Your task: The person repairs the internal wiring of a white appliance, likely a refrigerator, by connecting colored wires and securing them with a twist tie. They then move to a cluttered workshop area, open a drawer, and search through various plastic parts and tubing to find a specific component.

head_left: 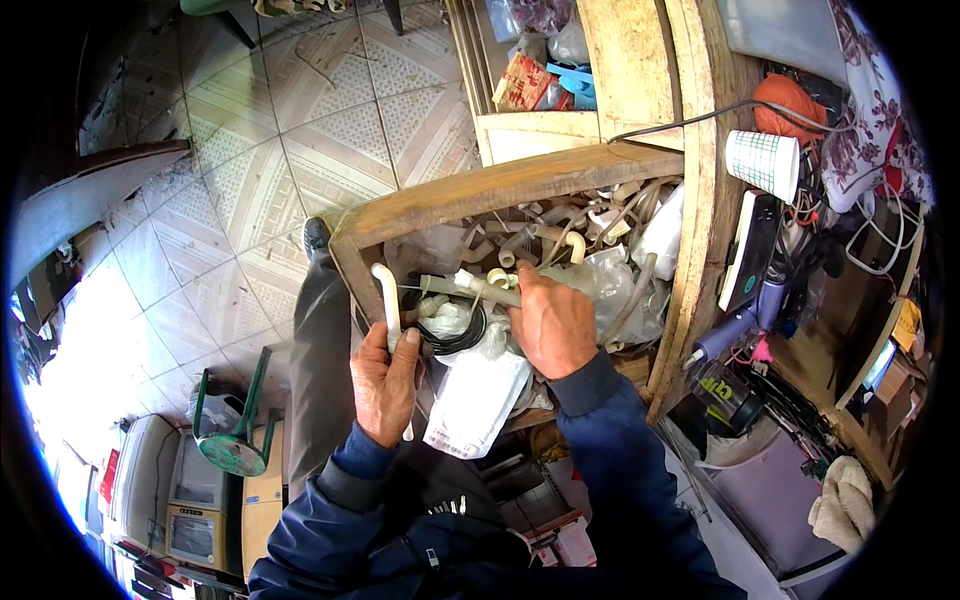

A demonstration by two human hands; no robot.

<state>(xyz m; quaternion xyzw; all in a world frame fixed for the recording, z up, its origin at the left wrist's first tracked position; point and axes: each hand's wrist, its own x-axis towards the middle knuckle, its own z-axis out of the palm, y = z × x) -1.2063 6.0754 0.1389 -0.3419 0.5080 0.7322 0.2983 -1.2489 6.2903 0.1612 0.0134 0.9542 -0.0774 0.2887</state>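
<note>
My left hand (385,388) is closed round a white bent plastic pipe (389,298), its curved end pointing up over the drawer's near left corner. My right hand (552,328) reaches into the open wooden drawer (480,196), fingers closed on a pale straight tube (488,288). Loose pipe elbows (570,242) and short hose pieces lie heaped around its fingertips. Between my hands are a coil of black cable (462,338) and a white packet (478,405). Clear plastic bags (607,283) partly cover the drawer's right side.
Beyond the drawer stands a wooden compartment (540,122) with bags and a red box. At right, a paper cup (762,164), orange yarn ball (790,104) and tangled cords crowd a shelf. A green stool (236,450) stands on the tiled floor (320,150) at left.
</note>
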